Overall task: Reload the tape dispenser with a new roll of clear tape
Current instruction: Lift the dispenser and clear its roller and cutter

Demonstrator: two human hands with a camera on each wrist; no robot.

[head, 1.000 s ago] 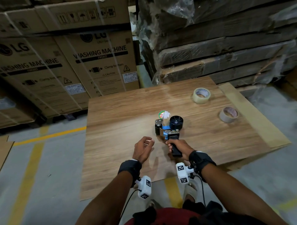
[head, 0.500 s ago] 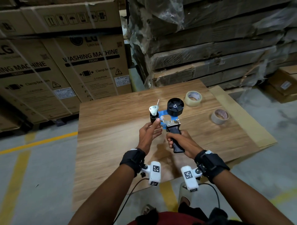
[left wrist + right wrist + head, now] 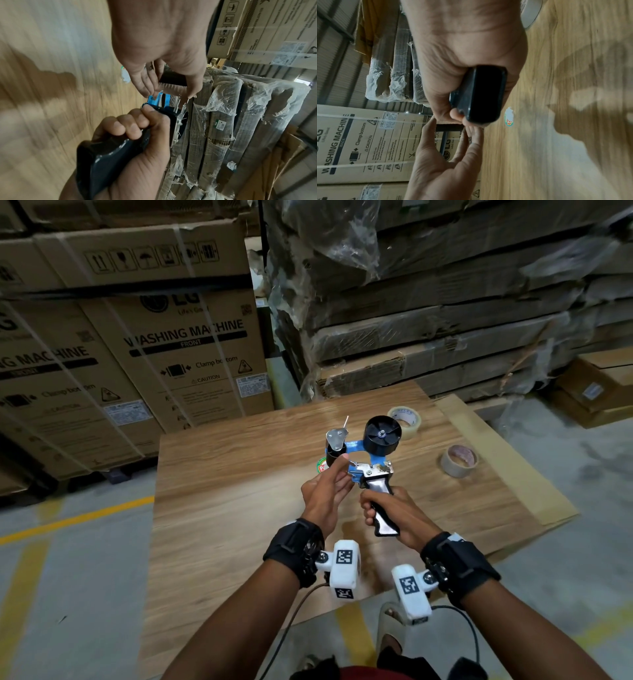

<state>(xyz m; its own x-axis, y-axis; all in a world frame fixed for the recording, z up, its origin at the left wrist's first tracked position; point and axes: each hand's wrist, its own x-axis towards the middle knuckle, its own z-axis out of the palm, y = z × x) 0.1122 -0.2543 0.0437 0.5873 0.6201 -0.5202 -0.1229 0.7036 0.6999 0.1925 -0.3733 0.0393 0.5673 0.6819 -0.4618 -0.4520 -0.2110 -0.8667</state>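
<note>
The tape dispenser [image 3: 373, 470] has a blue frame, a black handle and a black spool hub [image 3: 382, 434] with no roll on it. It is held up above the wooden table [image 3: 222, 508]. My right hand [image 3: 376, 506] grips the handle [image 3: 484, 94]. My left hand [image 3: 344, 470] holds the black front roller [image 3: 172, 78] between thumb and nearly straight fingers, just by the toothed blade. A clear tape roll [image 3: 406, 419] lies on the table behind the hub. A second, thinner roll [image 3: 459, 460] lies to its right.
A round sticker [image 3: 321, 466] is on the table under the dispenser. Washing machine cartons [image 3: 154, 354] are stacked beyond the table on the left, and plastic-wrapped flat packs [image 3: 445, 320] on the right. Concrete floor with yellow lines surrounds the table.
The right hand has lifted the dispenser off the table and tipped it upright. The left hand has moved from beside it up to the front roller.
</note>
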